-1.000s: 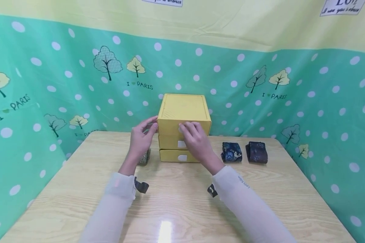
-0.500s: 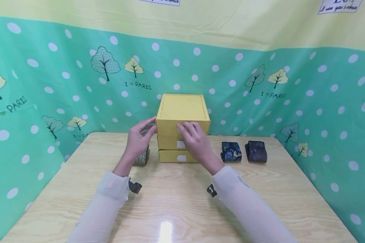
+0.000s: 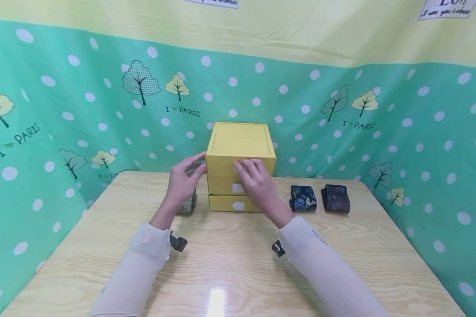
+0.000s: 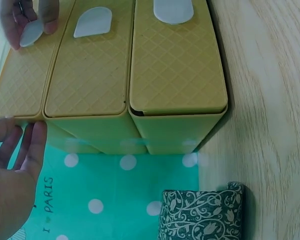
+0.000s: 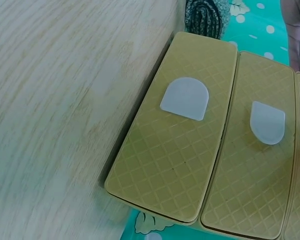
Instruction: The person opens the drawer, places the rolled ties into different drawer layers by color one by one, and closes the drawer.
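Note:
A yellow three-drawer box stands at the back middle of the table, its drawer fronts towards me. My right hand pinches the white tab handle of the top drawer between thumb and fingers. The top drawer front looks flush with the box. With fingers extended, my left hand touches the left side of the box near its upper front edge. White tabs also show on the middle drawer and the bottom drawer. Just below my left hand lies a rolled, floral-patterned fabric strip, like a necktie.
Right of the box, a dark blue patterned fabric roll and a dark purple one lie side by side. A green polka-dot curtain hangs behind the wooden table and along both sides.
My left wrist has shifted slightly left, uncovering more of the fabric strip beneath it. My right hand stays on the top drawer's tab, and the box has not visibly moved.

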### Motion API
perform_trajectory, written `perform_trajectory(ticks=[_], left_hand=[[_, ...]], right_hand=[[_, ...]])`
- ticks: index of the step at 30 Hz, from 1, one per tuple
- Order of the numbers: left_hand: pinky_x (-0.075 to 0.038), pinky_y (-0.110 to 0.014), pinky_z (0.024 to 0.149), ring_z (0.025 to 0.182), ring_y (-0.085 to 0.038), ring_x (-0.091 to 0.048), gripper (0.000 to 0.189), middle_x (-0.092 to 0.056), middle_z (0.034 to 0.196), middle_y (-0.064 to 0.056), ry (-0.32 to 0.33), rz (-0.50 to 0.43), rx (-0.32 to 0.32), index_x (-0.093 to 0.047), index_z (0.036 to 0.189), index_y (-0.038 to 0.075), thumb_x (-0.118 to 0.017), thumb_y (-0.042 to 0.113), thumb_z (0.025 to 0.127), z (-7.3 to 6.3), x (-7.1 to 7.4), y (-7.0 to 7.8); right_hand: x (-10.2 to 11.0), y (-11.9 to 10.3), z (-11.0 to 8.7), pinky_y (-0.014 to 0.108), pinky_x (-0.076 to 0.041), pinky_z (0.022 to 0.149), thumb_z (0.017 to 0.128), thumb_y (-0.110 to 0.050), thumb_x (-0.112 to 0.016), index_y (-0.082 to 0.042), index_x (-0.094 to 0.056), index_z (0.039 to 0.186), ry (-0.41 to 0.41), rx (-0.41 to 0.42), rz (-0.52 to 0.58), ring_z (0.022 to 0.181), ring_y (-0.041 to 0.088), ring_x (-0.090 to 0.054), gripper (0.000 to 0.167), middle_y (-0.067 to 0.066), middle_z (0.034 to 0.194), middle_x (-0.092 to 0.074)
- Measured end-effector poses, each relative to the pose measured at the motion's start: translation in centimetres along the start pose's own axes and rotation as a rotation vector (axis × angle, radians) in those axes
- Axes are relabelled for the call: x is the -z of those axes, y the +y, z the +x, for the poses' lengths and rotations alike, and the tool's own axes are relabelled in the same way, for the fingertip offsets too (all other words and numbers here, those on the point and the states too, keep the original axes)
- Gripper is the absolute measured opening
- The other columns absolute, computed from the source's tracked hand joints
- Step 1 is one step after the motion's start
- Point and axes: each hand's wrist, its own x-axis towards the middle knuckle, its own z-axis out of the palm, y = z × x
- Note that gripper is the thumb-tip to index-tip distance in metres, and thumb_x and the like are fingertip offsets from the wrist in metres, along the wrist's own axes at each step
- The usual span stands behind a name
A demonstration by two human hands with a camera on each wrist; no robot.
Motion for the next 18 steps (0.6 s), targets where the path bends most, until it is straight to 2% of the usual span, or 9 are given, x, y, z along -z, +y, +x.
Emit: perform_trajectory(ticks=[8,14,18], left_hand=[[-0.059,-0.027,0.095,0.112,-0.043,-0.065,0.039,-0.061,0.138,-0.021,0.008,0.009,0.022,-0.06,0.139,-0.001,-0.064,0.001,0.1,0.2,-0.2,0.4],[-0.059,-0.028,0.095,0.111,-0.042,-0.066,0.038,-0.061,0.136,-0.024,0.002,0.02,0.027,-0.06,0.137,-0.006,-0.063,-0.003,0.099,-0.2,-0.3,3.0],[-0.059,-0.027,0.095,0.111,-0.04,-0.066,0.038,-0.061,0.137,-0.023,0.004,0.001,0.044,-0.06,0.137,-0.005,-0.064,-0.003,0.099,-0.4,-0.3,3.7]], right_hand=[[0.2,0.4,0.4,0.033,-0.058,0.079,0.094,0.003,-0.067,0.004,-0.07,0.115,-0.008,0.02,-0.002,0.092,0.03,-0.062,0.021,0.017,0.107,-0.069],[0.5,0.6,0.5,0.032,-0.059,0.081,0.092,0.003,-0.07,0.002,-0.069,0.113,-0.055,0.006,0.043,0.093,0.031,-0.061,0.021,0.016,0.107,-0.068],[0.5,0.7,0.7,0.032,-0.059,0.079,0.089,0.004,-0.072,0.002,-0.069,0.111,-0.072,-0.003,0.068,0.093,0.031,-0.061,0.023,0.016,0.106,-0.068]])
